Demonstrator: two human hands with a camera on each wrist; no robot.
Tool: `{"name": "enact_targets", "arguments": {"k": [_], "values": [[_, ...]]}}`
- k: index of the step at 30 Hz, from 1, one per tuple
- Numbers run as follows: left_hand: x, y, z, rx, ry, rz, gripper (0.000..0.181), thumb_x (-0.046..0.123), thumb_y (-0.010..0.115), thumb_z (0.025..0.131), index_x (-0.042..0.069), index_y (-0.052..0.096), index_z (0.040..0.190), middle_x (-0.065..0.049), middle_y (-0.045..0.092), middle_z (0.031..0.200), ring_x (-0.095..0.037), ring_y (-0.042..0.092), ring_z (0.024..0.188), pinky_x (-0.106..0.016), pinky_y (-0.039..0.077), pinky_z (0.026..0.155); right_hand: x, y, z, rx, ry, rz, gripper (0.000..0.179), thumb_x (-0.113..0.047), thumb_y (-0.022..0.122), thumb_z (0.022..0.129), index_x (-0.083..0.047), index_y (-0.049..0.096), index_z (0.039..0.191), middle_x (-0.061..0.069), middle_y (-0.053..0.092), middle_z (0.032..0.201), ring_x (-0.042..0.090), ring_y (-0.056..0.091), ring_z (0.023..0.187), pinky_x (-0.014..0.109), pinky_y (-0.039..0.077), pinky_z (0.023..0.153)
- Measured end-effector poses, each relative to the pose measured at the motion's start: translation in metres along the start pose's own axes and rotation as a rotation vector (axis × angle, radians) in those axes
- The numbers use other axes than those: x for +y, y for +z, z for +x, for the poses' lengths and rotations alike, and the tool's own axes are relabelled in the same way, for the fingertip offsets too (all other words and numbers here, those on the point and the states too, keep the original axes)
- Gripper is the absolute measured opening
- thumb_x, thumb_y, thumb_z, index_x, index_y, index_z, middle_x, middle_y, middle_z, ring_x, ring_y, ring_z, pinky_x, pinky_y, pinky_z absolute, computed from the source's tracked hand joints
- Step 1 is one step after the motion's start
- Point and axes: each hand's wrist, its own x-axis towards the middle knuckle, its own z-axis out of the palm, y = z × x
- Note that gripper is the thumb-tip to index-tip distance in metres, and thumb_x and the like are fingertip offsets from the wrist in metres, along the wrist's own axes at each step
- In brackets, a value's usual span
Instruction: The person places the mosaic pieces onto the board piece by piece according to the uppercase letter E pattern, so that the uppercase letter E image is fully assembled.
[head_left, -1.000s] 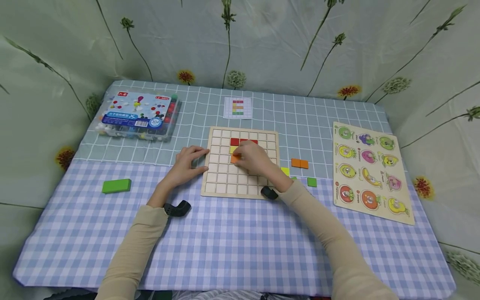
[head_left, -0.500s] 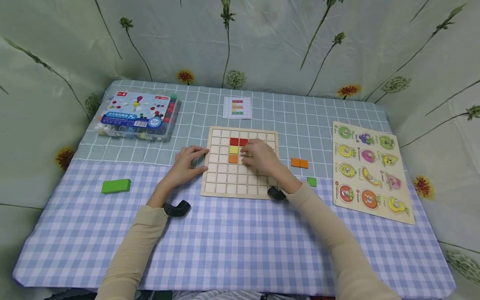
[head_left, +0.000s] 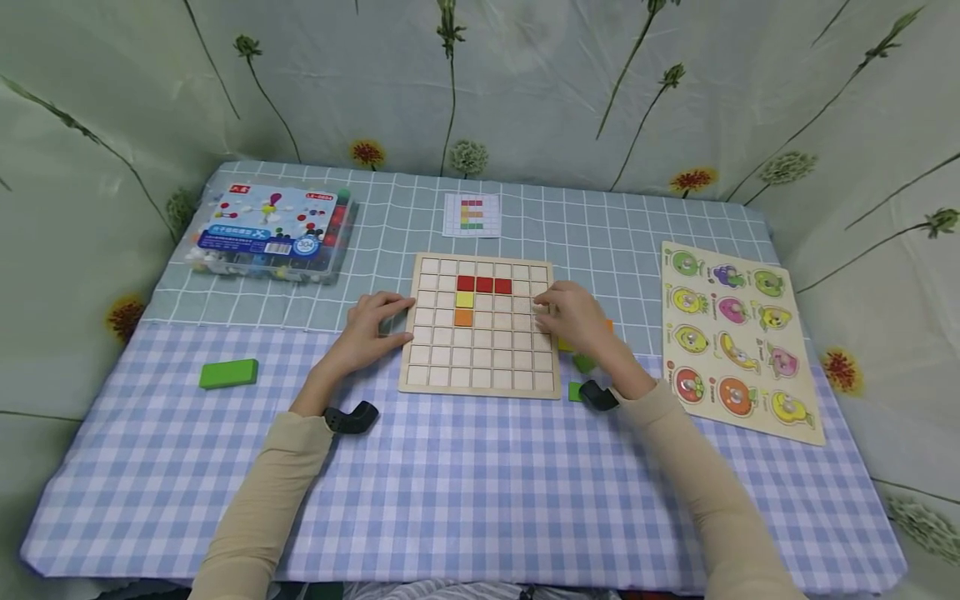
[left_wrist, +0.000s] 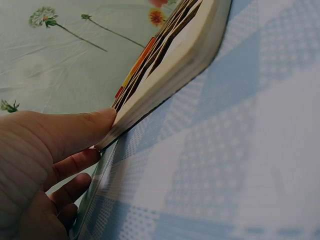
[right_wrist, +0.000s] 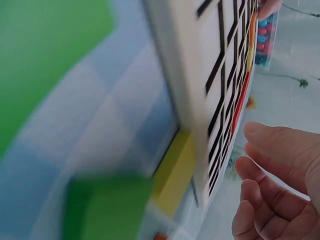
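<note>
A wooden grid board (head_left: 480, 392) lies mid-table, with a row of red tiles (head_left: 484, 285), one yellow tile (head_left: 465, 299) and one orange tile (head_left: 463, 317) in its squares. My left hand (head_left: 367, 329) touches the board's left edge; its thumb (left_wrist: 85, 130) rests at the rim in the left wrist view. My right hand (head_left: 576, 317) hovers by the board's right edge with fingers loosely bent. Nothing shows between them in the right wrist view. Below that hand lie a loose yellow tile (right_wrist: 172, 172), green tiles (right_wrist: 107, 207) and an orange tile (head_left: 609, 325), partly hidden.
A pattern card (head_left: 472, 217) with a coloured E stands behind the board. A clear plastic box (head_left: 270, 229) of molecule-model parts sits back left, and a green block (head_left: 228, 374) lies left. The fruit puzzle board (head_left: 735, 342) is on the right.
My right hand has drawn back rightward from the orange tile to the board's right edge, uncovering the whole red row. My left hand stays at the left edge.
</note>
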Motion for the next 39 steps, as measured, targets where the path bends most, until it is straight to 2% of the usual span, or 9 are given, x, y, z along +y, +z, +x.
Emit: {"name": "enact_targets", "arguments": {"k": [9,16,32,39], "values": [[0.0,0.0,0.0,-0.004,0.002,-0.017,0.054,0.016,0.07,0.083,0.002,0.052,0.132,-0.019,0.049,0.13,-0.033,0.039,0.108,-0.052,0.022,0.093,0.023,-0.009,-0.015,0.043,0.023,0.002,0.023,-0.009,0.069,0.082,0.001,0.071,0.102,0.014,0.066,0.091,0.023,0.055,0.071,0.033,0.043,0.064],[0.001,-0.001,0.001,-0.007,0.004,-0.021,0.054,0.016,0.069,0.084,0.002,0.052,0.133,-0.019,0.049,0.129,-0.033,0.038,0.108,-0.051,0.021,0.092,0.036,-0.013,-0.023,0.06,0.06,-0.01,0.023,-0.008,0.07,0.081,0.002,0.071,0.101,0.017,0.067,0.094,0.027,0.06,0.081,0.039,0.048,0.071],[0.002,-0.002,0.0,-0.004,-0.001,-0.015,0.054,0.015,0.07,0.084,0.001,0.052,0.132,-0.02,0.049,0.129,-0.034,0.039,0.107,-0.051,0.022,0.09,0.045,-0.015,-0.03,0.067,0.069,-0.028,0.021,-0.01,0.071,0.082,0.002,0.072,0.099,0.018,0.069,0.094,0.025,0.055,0.074,0.036,0.044,0.066],[0.003,-0.002,0.0,-0.006,-0.002,-0.011,0.054,0.016,0.07,0.084,0.001,0.052,0.132,-0.02,0.049,0.13,-0.034,0.039,0.108,-0.052,0.023,0.091,0.047,-0.014,-0.032,0.037,0.087,-0.042,0.023,-0.011,0.07,0.082,0.003,0.071,0.101,0.018,0.068,0.092,0.024,0.052,0.073,0.035,0.042,0.066]]}}
